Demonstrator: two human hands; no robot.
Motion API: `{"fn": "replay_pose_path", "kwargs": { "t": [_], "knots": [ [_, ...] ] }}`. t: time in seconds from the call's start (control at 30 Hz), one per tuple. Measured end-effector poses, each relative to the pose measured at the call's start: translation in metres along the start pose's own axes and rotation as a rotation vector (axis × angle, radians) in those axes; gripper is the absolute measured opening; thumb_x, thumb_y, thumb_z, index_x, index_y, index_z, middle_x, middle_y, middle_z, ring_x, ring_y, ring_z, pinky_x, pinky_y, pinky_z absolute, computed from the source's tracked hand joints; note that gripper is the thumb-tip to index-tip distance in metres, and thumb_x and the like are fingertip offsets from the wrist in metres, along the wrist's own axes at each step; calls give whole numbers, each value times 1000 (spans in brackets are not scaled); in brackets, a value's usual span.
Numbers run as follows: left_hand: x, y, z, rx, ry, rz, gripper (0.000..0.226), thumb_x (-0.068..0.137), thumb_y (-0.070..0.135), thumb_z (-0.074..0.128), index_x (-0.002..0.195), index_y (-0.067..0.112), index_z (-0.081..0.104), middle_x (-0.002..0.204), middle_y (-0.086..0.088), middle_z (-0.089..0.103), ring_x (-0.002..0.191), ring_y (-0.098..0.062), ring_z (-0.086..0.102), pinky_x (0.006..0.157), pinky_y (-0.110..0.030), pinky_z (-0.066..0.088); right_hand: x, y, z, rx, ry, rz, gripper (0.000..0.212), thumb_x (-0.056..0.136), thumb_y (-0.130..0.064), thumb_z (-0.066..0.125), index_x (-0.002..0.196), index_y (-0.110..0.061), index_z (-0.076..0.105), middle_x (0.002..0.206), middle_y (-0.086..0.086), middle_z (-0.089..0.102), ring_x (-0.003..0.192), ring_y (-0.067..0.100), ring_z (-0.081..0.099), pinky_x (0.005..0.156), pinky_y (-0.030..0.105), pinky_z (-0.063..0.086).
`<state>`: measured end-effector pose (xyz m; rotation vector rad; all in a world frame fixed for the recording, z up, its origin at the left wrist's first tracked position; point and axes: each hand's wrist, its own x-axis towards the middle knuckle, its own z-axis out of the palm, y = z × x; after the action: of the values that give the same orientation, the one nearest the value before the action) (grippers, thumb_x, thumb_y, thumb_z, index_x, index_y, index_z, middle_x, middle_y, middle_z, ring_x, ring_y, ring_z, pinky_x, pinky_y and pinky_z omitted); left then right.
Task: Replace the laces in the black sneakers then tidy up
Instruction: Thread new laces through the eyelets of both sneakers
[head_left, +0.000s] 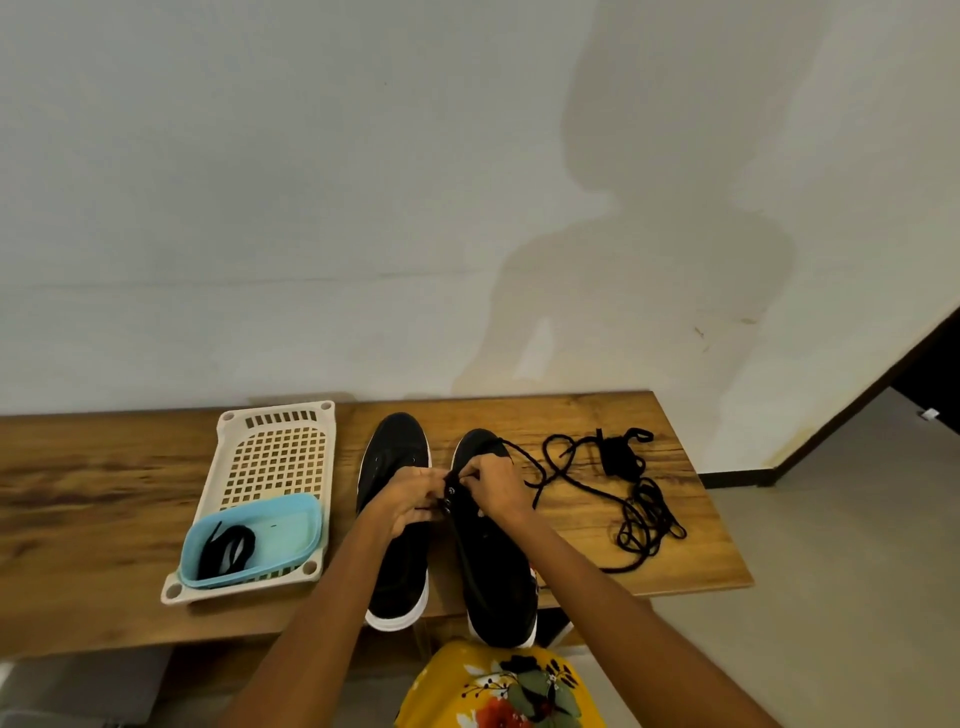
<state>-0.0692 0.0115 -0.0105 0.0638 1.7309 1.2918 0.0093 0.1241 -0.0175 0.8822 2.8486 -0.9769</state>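
The fingers of the left hand (410, 496) and the right hand (493, 486) are curled and pinch a black lace (524, 457) at the eyelets of the right sneaker (493, 561). The two hands almost touch each other.

There are two black sneakers with white soles. The left sneaker (397, 545) lies just under the left hand. Both shoes lie side by side, long way running from the person to the wall, toes pointing at the wall and heels hanging over the near edge of the table (104, 467).

From the right fingers the lace runs out to the right, into one loose tangled pile of black lace (644, 514) on the table.

Left of the left fingers sits one cream basket tray (280, 457) with holes. In its near end is one blue tub (291, 525), and in the tub lies one more black lace bundle (226, 548).
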Motion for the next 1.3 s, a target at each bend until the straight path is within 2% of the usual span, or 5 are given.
{"fn": "replay_pose_path", "kwargs": {
  "t": [0.4, 0.63, 0.9, 1.13, 1.3],
  "knots": [
    [13, -3, 13, 259, 191, 168, 13, 93, 7, 53, 98, 7, 65, 77, -7, 64, 64, -18, 64, 63, -31, 56, 11, 9, -4, 54, -21, -138, 18, 86, -1, 58, 100, -11, 57, 97, 9, 68, 92, 25, 63, 73, 31, 47],
    [15, -11, 16, 211, 225, 244, 15, 100, 14, 39, 94, 11, 53, 82, -7, 61, 61, -17, 62, 57, -28, 53, 19, 7, -23, 160, -298, -122, 28, 96, -22, 51, 119, -9, 61, 109, 8, 66, 89, 14, 59, 71, 20, 48],
    [19, -23, 29, 314, 399, 375, 13, 100, 25, 36, 93, 20, 46, 82, -6, 60, 70, -25, 59, 66, -45, 51, 28, -5, -33, -265, -208, -203, 19, 86, -30, 64, 89, -15, 77, 89, 3, 72, 84, 21, 65, 68, 31, 51],
    [11, -23, 40, 10, 292, 522, 19, 101, 20, 38, 87, 20, 51, 91, -9, 64, 84, -23, 63, 75, -38, 52, 35, -30, -64, -176, -199, -210, 35, 84, -18, 61, 52, -20, 47, 50, -9, 42, 47, 6, 37, 49, 20, 28],
    [9, -21, 48, -164, 296, 531, 18, 100, 24, 41, 87, 15, 51, 86, -11, 59, 79, -23, 59, 70, -35, 51, 36, -14, -46, -234, -357, -203, 26, 85, -24, 63, 86, 2, 65, 86, 15, 67, 74, 29, 59, 66, 33, 44]
  ]
}}
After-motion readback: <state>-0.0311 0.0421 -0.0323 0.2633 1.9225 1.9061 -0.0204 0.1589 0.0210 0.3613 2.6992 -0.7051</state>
